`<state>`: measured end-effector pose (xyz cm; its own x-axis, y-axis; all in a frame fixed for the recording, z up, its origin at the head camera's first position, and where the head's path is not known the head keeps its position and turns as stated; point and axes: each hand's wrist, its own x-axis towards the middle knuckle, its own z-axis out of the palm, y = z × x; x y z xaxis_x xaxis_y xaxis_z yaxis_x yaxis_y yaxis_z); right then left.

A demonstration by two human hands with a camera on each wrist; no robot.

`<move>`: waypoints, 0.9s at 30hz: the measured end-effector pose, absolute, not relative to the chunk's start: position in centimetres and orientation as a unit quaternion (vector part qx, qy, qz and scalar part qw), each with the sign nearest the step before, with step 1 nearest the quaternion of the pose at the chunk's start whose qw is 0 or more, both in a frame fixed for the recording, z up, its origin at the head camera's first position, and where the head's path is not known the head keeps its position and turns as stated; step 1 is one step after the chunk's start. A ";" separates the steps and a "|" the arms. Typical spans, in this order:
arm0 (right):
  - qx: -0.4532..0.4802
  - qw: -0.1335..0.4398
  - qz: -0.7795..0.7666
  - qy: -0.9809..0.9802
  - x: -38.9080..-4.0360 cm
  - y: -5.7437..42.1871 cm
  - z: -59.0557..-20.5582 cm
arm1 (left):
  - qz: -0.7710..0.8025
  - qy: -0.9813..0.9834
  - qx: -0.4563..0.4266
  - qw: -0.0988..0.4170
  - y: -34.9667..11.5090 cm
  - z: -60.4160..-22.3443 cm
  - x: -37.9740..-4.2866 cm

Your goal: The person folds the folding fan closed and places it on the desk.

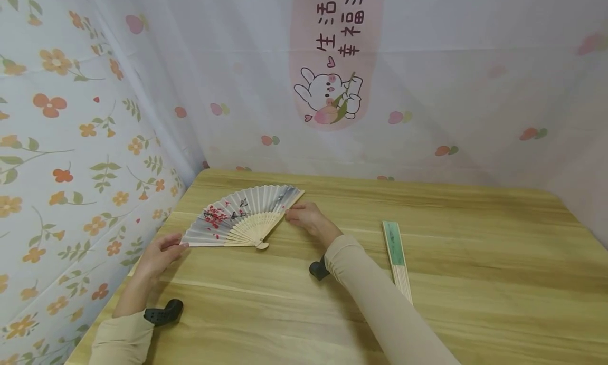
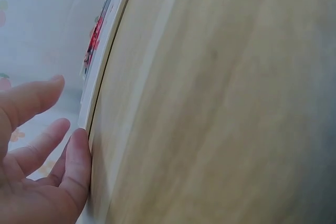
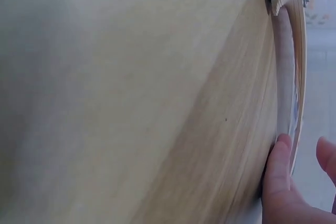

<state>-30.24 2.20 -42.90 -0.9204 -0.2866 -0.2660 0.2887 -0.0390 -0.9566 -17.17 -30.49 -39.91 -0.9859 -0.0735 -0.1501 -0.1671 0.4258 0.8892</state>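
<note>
An unfolded folding fan [image 1: 252, 212] lies spread on the table, its grey-white leaf painted with red blossoms and dark birds, its pale ribs meeting at a pivot toward the near side. At the fan's left end is my left hand [image 1: 163, 253]. The left wrist view shows one fingertip [image 2: 79, 140] against the outer stick, with the thumb held apart. My right hand [image 1: 309, 217] is at the right outer stick. There a fingertip [image 3: 284, 141] touches the fan's edge low by the tabletop, and the thumb stays clear of it.
A folded fan [image 1: 394, 249] with a green end lies on the wooden table [image 1: 475, 259], right of my right forearm, whose sleeve overlaps its near end. Dark devices [image 1: 163, 312] are worn at both wrists. Printed curtains [image 1: 427, 90] stand behind and to the left.
</note>
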 end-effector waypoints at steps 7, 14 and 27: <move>0.034 0.204 -0.728 0.654 -33.8 2.0 -47.1 | 0.510 0.855 -0.084 0.036 -30.1 -39.8 -17.2; 0.083 0.212 -0.710 0.666 -29.0 2.0 -40.1 | 0.479 0.874 -0.082 0.012 -29.8 -39.7 -17.3; 0.107 0.219 -0.715 0.655 -29.0 2.0 -40.1 | 0.420 0.903 -0.092 -0.003 -29.9 -39.9 -17.5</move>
<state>-28.96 2.01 -40.13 -0.8815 -0.1728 -0.4393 0.4528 -0.0464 -0.8904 -17.54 -29.92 -39.86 -0.9832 -0.1681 -0.0707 -0.1624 0.6309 0.7587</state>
